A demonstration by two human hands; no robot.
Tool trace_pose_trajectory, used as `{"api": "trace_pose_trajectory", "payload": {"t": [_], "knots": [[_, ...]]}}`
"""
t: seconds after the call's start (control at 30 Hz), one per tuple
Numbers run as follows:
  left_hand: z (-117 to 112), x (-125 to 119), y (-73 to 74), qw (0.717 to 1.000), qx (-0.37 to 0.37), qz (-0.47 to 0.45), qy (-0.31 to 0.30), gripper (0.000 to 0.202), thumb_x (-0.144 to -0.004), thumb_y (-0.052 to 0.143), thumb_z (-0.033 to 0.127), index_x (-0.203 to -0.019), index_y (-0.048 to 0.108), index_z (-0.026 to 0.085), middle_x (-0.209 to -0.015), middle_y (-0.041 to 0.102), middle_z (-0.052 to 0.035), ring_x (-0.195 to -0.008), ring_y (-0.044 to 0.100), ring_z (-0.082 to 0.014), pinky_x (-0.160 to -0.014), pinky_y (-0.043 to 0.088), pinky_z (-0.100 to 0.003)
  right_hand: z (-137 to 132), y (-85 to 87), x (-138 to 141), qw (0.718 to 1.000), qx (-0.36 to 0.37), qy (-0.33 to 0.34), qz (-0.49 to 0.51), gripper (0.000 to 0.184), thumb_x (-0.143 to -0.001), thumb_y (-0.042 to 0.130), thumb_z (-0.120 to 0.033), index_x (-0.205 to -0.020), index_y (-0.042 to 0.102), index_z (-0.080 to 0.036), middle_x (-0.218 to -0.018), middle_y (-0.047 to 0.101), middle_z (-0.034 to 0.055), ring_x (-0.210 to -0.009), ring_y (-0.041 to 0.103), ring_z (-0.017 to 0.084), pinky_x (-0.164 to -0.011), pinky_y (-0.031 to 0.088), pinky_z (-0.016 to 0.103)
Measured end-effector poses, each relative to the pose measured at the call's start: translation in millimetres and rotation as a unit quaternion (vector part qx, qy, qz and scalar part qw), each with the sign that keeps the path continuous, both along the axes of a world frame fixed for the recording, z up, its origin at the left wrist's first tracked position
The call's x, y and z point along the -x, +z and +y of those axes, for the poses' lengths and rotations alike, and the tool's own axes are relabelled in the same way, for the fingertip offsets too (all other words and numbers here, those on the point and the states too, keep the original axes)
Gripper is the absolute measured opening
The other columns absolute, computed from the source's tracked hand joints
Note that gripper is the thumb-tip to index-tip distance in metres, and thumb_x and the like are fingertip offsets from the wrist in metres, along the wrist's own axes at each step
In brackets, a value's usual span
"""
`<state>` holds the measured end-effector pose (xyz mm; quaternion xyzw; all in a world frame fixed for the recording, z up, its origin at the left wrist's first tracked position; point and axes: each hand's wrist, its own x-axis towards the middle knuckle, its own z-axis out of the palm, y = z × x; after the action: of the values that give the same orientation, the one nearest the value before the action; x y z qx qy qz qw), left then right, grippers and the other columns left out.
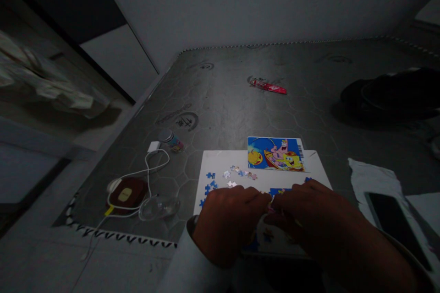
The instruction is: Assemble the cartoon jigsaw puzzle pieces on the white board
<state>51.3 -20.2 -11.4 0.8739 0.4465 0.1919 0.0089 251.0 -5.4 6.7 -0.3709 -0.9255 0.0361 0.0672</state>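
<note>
My left hand (228,224) and my right hand (309,217) meet over the lower part of a white puzzle board (220,163), their fingertips pinching a small jigsaw piece (271,207) between them. The dim light makes that piece hard to see. Loose pieces (240,172) in pale and pink shades lie just beyond my fingers, and blue pieces (209,187) sit near the board's left edge. A SpongeBob picture card (275,154) rests at the board's far edge. My hands hide the board's near part.
All this lies on a grey mattress (220,110). To its left are a small can (171,141), a white charger with cable (154,147), a brown pouch (128,195) and a clear plastic cup (158,207). A phone (395,229) lies on white paper at right; a red wrapper (267,85) lies beyond.
</note>
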Motion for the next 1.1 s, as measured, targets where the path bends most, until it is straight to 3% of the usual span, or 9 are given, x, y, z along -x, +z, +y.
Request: {"api": "trace_pose_trajectory", "payload": {"t": [0.27, 0.87, 1.1], "knots": [[-0.3, 0.6, -2.3, 1.000, -0.006, -0.011, -0.002, 0.013, -0.085, 0.073, 0.015, -0.091, 0.069, 0.026, -0.073, 0.073, 0.0076, -0.058, 0.068, -0.0153, -0.046, 0.044, -0.026, 3.4, 5.0, 1.3, 1.000, 0.014, 0.005, 0.021, 0.020, -0.080, 0.073, -0.013, -0.070, 0.062, -0.026, -0.060, 0.062, -0.0076, -0.055, 0.058, 0.013, -0.052, 0.033, 0.030], [-0.2, -0.5, 0.2, 1.000, 0.006, -0.012, 0.003, 0.020, -0.078, 0.083, 0.019, -0.086, 0.065, 0.025, -0.072, 0.071, 0.0080, -0.058, 0.068, -0.0181, -0.045, 0.039, -0.029, 1.1, 2.6, -1.8, 0.998, 0.044, -0.020, 0.039, 0.019, -0.088, 0.067, -0.018, -0.072, 0.060, -0.026, -0.064, 0.064, -0.0052, -0.058, 0.059, 0.015, -0.055, 0.033, 0.030], [0.7, 2.6, 2.0, 1.000, -0.007, -0.018, 0.000, 0.013, -0.082, 0.080, 0.021, -0.085, 0.068, 0.026, -0.070, 0.071, 0.0082, -0.057, 0.067, -0.0157, -0.045, 0.037, -0.027, 1.0, 1.3, -1.4, 0.999, 0.040, -0.015, 0.032, 0.018, -0.086, 0.070, -0.016, -0.072, 0.062, -0.026, -0.064, 0.065, -0.0053, -0.058, 0.059, 0.015, -0.057, 0.035, 0.030]]}}
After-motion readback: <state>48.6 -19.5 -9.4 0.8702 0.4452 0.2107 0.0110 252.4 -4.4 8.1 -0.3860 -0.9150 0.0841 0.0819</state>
